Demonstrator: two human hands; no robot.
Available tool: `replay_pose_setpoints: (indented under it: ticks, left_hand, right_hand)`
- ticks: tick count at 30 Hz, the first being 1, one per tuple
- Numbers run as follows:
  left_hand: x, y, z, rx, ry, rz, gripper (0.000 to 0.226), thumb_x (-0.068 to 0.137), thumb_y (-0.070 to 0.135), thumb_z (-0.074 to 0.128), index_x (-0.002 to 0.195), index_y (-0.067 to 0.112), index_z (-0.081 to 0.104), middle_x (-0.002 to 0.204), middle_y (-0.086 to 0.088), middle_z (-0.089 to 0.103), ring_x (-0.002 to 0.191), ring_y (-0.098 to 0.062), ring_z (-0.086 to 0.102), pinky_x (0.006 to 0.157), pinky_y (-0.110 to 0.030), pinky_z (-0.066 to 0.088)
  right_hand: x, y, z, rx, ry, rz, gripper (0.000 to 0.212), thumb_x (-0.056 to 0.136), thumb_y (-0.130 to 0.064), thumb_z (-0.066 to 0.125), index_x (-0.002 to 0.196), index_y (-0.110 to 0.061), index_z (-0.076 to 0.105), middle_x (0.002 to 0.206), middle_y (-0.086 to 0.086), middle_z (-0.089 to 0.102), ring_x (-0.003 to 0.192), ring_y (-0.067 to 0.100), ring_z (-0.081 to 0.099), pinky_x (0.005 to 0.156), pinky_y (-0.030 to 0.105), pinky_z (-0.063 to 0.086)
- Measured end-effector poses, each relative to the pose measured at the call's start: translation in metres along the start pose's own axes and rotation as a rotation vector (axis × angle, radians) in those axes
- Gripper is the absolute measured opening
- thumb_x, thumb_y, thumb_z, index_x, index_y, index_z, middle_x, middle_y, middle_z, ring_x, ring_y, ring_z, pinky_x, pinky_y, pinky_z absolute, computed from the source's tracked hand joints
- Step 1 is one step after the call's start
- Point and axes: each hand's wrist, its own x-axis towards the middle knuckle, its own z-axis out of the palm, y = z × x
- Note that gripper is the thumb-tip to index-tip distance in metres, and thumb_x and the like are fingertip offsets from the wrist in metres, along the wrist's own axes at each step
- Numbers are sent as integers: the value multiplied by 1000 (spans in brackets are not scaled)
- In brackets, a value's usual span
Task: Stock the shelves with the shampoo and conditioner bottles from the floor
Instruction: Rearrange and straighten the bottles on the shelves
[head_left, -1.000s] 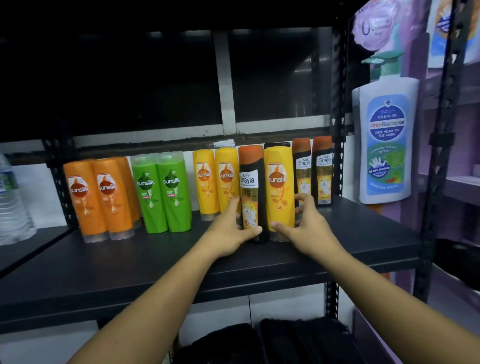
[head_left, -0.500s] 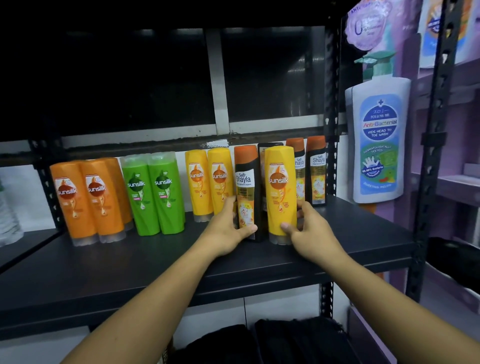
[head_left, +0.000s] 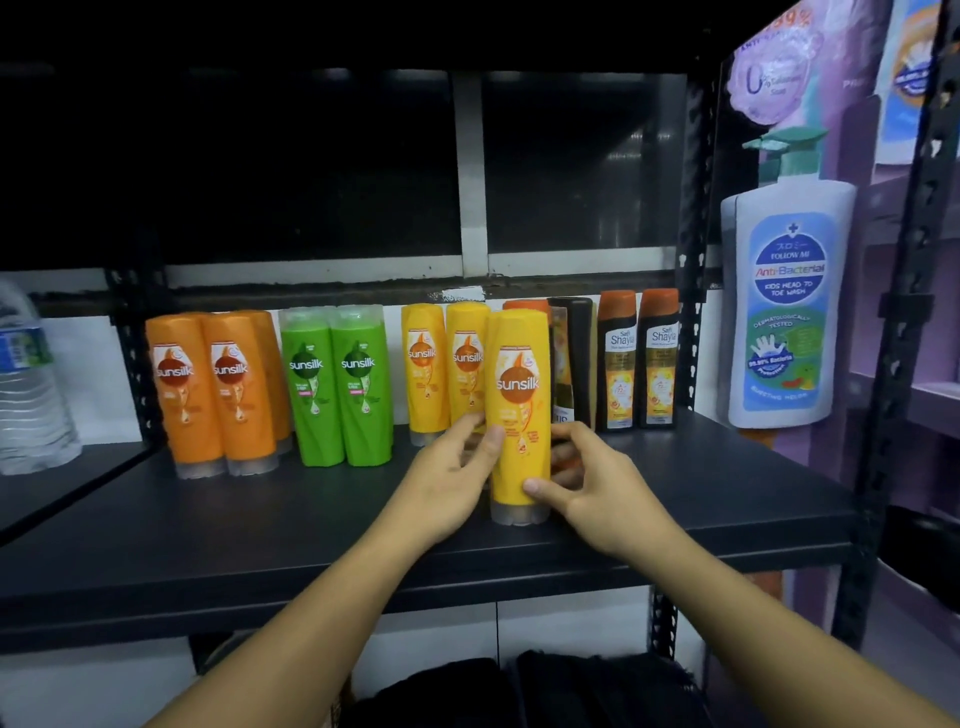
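On the dark shelf (head_left: 208, 525) a row runs from two orange bottles (head_left: 208, 389) through two green bottles (head_left: 337, 384) to a pair of yellow bottles at the back (head_left: 441, 358). Just in front of these, the left hand (head_left: 452, 478) grips the left side of a yellow Sunsilk bottle (head_left: 519, 395), thumb on its label. The bottle stands upright, cap down, forward of the row. The right hand (head_left: 597, 483) clasps its lower right side. Behind stand dark Shayla bottles (head_left: 639, 358).
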Motion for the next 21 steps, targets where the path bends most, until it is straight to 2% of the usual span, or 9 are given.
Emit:
replay_pose_setpoints:
  ticks: [2,5,7,11,16,19,21]
  left_hand:
    - [-5,1,-7,9,1,8,54,89,72,59,132,40,59,128,15,70,119,-6,66,104,-44,53]
    - [-9,-3,-23,63,30,6,67,77,72,72,133,40,56,127,16,70,117,-7,67,103,-45,53]
    - [-8,-9,-38,95,63,-37,68,73,71,76,129,38,58,123,14,72,114,-8,68,101,-46,54]
    - [0,-15,-63,228,121,-102,46,88,48,75,127,33,56,122,11,69,110,-10,66,100,-40,54]
    - [20,-24,-76,346,145,-176,47,95,39,71,135,24,54,129,5,65,117,-18,62,100,-37,49]
    - [30,-25,-76,409,164,-173,46,97,36,69,136,20,50,131,1,63,120,-20,59,92,-28,42]
    - [37,-26,-75,440,170,-175,46,97,34,69,135,18,47,132,-2,63,120,-24,60,91,-30,42]
  right_hand:
    - [4,-6,12,7,-28,-20,45,87,-28,78,125,-32,54,101,-13,68,86,-3,68,79,20,57]
    - [14,-13,28,-4,-69,-45,40,89,-25,77,124,-26,59,105,-13,70,92,1,69,89,27,58]
    - [21,-16,38,-86,-120,-65,38,91,-24,75,126,-22,60,111,-10,70,99,4,68,94,31,57]
    - [26,-14,55,-410,-302,-148,41,98,-37,61,139,-30,55,127,-11,66,117,10,60,102,33,51]
    - [39,-15,53,-521,-541,-111,47,107,-39,43,152,-26,44,158,-10,41,146,14,35,121,29,26]
    - [45,-17,59,-546,-577,-101,52,107,-42,40,156,-25,37,163,-8,33,151,14,27,123,30,20]
    - [49,-17,64,-524,-542,-71,57,105,-47,43,157,-25,35,161,-5,36,147,16,34,121,31,26]
